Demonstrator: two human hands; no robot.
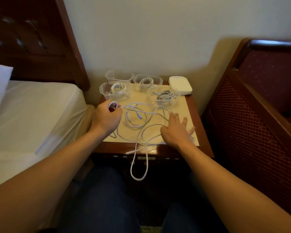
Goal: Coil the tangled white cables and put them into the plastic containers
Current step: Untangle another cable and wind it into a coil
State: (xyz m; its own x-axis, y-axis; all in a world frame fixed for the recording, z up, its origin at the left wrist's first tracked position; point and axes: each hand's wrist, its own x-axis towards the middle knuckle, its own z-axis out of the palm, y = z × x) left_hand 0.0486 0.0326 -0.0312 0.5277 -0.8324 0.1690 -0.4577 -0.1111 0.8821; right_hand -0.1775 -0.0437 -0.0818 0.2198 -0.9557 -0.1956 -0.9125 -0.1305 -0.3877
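Tangled white cables (138, 121) lie spread over the small wooden table (194, 113), and one loop hangs down over its front edge. My left hand (106, 119) is closed around a small coiled loop of white cable at the table's left side. My right hand (176, 130) rests flat with fingers spread on the cables at the right. Behind them stand clear plastic containers: the front left container (102, 89), the back right container (160, 80) and the front right container (150, 92) each hold a coiled cable; the back left container (118, 75) looks empty.
A stack of white lids (180, 84) sits at the table's back right corner. A bed (32, 115) with white sheets and a dark headboard is on the left, a dark red chair (259, 106) on the right. My legs are under the table's front edge.
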